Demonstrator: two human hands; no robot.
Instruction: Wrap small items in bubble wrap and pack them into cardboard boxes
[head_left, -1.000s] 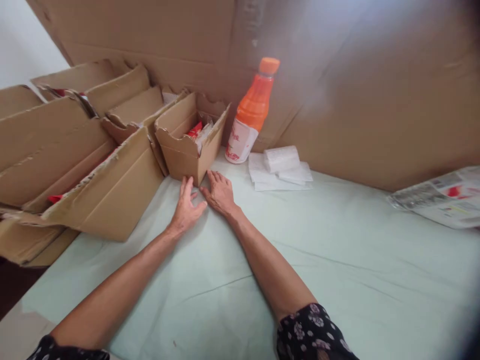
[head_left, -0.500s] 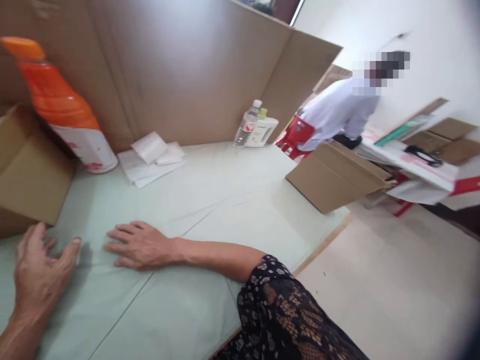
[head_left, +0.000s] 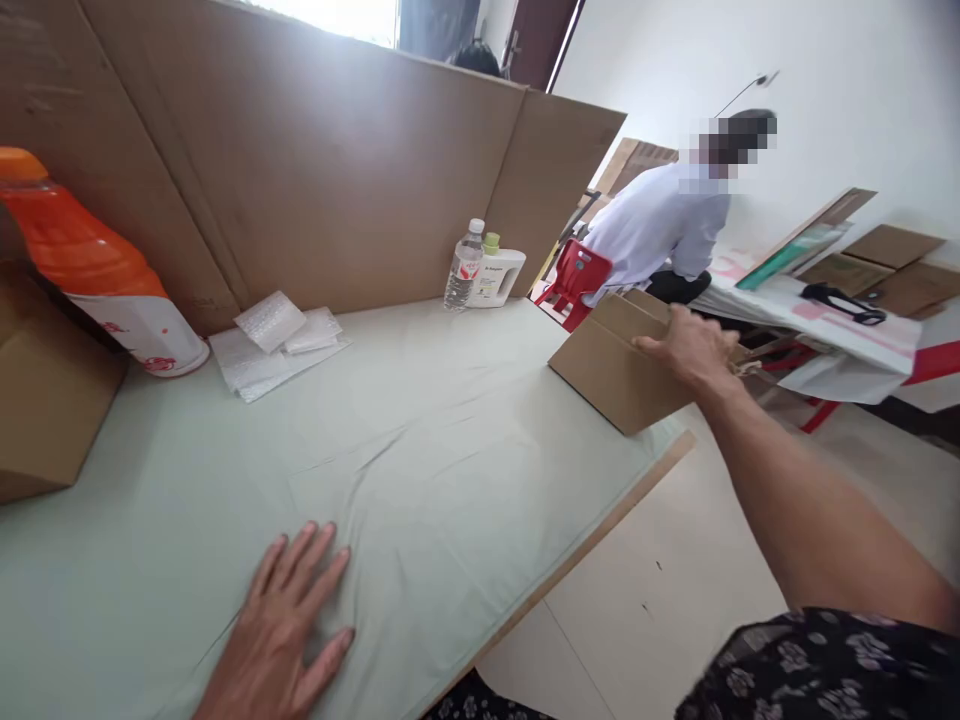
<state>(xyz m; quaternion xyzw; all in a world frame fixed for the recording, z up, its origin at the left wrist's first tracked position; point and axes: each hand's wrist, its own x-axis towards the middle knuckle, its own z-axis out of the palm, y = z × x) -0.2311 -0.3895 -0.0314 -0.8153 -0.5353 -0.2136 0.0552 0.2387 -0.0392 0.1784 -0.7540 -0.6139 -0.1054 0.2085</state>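
My left hand (head_left: 281,625) lies palm down on the pale green cloth of the table (head_left: 420,520), open, with its fingers spread and nothing in it. At the table's right edge stands a small brown cardboard box (head_left: 619,375). My right hand (head_left: 697,350) is over this box's top, thumb towards the near side. Its other fingers are bent down and partly hidden, so their grip does not show. Beside them a small beige, twisted thing (head_left: 745,368) pokes out; its kind is unclear.
A tall cardboard screen (head_left: 337,170) lines the back. Before it stand an orange-capped bottle (head_left: 112,290), folded bubble wrap (head_left: 271,322), a water bottle (head_left: 463,265) and a white jug (head_left: 499,278). Another cardboard box (head_left: 52,400) is at left. A seated person (head_left: 652,220) is beyond.
My right hand has swung from the table's left part to the right-hand box. My left hand has moved away from the left box and now rests flat on the cloth. The view has shifted slightly.
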